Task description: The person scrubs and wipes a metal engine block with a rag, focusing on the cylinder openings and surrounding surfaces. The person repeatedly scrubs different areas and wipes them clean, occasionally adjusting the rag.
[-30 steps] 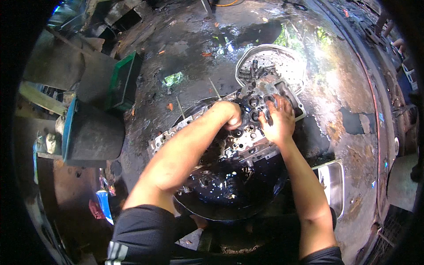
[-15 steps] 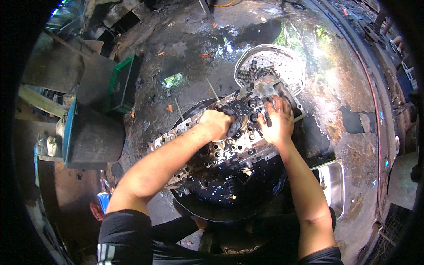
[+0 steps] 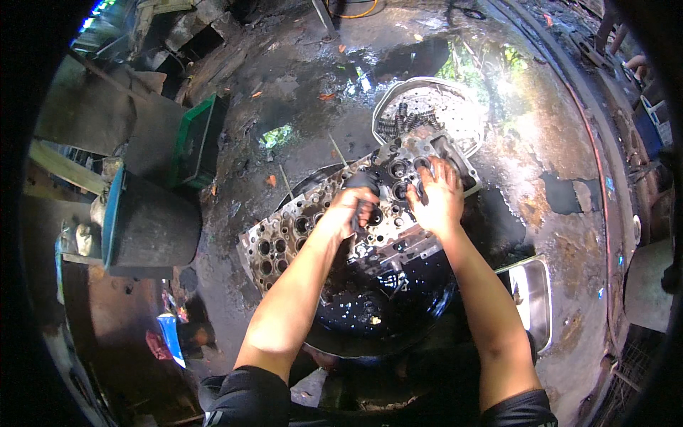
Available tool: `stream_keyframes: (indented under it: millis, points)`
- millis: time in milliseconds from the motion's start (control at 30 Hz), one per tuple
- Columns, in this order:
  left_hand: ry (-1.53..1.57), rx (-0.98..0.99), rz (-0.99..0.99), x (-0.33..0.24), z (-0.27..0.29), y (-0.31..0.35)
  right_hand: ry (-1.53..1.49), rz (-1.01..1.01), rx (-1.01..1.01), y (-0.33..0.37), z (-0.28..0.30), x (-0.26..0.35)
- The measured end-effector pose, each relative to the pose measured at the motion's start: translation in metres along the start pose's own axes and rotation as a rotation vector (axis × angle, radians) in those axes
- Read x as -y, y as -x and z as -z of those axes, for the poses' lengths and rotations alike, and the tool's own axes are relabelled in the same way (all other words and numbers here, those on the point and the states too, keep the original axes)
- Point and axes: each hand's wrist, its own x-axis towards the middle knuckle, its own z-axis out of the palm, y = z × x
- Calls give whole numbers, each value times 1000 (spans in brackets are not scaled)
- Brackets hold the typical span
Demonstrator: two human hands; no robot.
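Observation:
A long metal cylinder head (image 3: pixel 267 245), full of round holes and smeared with dark grease, lies slantwise over a wide black basin (image 3: pixel 370 313). My left hand (image 3: pixel 350 213) is closed around a bunched dark rag (image 3: pixel 363 183) and presses it to the middle of the head's upper face. Blackened fingers show on that hand. Toward the head's right end rests my right hand (image 3: pixel 441 201), its fingers spread over the metal beside the large valve holes, with nothing held. Dark liquid with shiny specks fills the basin below.
Beyond the head's right end is a white perforated basket (image 3: pixel 466 114) with several dark coil springs (image 3: pixel 420 121). A metal sink basin (image 3: pixel 542 306) lies right of my right forearm. At left stand a dark bin (image 3: pixel 153 220) with a blue rim and a green-edged crate (image 3: pixel 199 139).
My left hand has drawn slightly left and nearer with the rag, its forearm now steeper. My right hand stays at the same spot on the cylinder head.

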Motion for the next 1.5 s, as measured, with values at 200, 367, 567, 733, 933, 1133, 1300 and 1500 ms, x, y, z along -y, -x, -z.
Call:
stream_keyframes:
  millis: [200,367,567,733,933,1133,1300,1500]
  points:
    - [-791,-358,-372,-6,23,80,-136,-10,-20,2,1,-4]
    - [-902,-425,-544,15,-7,127,-617,-190,-290,48,25,37]
    - [-971,93,-554,59,-45,141,-1720,-1053,507,116,27,83]
    - [-833,-205,-523,66,28,150,-1504,-798,504,102,30,63]
    - [-1312,-916,-447,84,118,134,-529,-252,257,-8,56,25]
    - [-1377,-969,-409,107,132,118,420,29,620,-20,66,27]
    - [-1375,-979,-457,103,132,120,719,82,921,-18,87,29]
    - [-1367,-976,-477,103,133,122,739,316,1106,-60,40,21]
